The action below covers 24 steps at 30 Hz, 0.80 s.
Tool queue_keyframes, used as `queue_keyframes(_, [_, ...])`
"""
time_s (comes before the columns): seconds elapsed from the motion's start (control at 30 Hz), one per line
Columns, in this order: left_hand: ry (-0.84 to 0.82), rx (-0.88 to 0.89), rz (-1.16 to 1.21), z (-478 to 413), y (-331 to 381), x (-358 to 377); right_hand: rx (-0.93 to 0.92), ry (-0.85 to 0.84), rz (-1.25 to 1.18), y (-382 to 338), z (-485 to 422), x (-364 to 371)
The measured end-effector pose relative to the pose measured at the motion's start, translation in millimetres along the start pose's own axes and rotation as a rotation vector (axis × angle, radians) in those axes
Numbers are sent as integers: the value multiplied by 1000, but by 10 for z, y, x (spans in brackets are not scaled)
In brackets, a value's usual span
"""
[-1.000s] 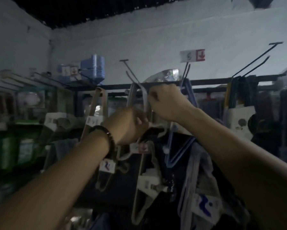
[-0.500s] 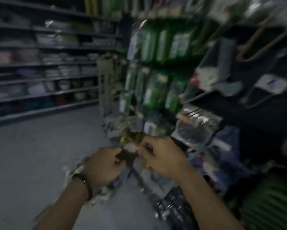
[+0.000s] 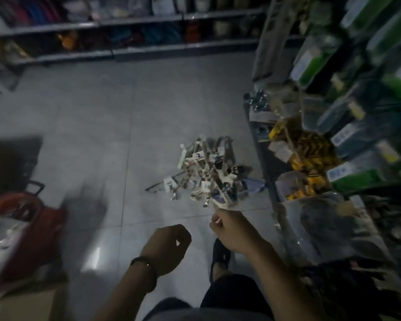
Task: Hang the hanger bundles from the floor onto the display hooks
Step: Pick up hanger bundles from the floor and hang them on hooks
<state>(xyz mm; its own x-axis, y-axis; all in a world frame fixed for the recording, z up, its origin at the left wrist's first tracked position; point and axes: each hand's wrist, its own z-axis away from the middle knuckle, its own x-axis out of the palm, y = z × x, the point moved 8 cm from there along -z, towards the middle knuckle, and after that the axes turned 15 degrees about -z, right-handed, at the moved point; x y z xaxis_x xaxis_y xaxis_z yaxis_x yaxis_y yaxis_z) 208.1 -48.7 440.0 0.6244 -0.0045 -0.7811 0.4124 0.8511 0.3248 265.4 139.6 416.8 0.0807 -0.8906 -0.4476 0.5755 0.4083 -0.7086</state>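
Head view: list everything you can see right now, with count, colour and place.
Pale cream plastic hanger bundles: one tangled pile, grey tiled floor, centre.
Red fabric bag: one, left edge.
Green packaged goods: many, right side.
Yellow packets: several, right side.
Grey shelving unit: one, across the back.
Dark shoe: one, floor, bottom centre.
Left hand: one, dark bracelet on wrist, fingers loosely curled, empty.
Right hand: one, fingers curled, near the pile; grip unclear.

Cream hanger bundles (image 3: 206, 174) on grey floor (image 3: 102, 112), red bag (image 3: 32, 230), green packets (image 3: 394, 31).
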Motion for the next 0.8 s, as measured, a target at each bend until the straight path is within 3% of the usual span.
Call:
queue_keyframes(0.27, [-100, -173, 167, -1582, -518, -80, 192, -132, 31, 319, -1831, -203])
queue_keyframes(0.43, [-295, -79, 160, -2868, -796, 325, 255, -122, 2, 623, -3032, -229])
queue_keyframes(0.57, [-471, 21, -59, -3964, -1117, 765, 308, -89, -31, 1004, -4118, -171])
queue_keyframes(0.8, [-364, -126, 69, -6136, -1456, 1437, 385, 32, -70, 2108, -6025, 86])
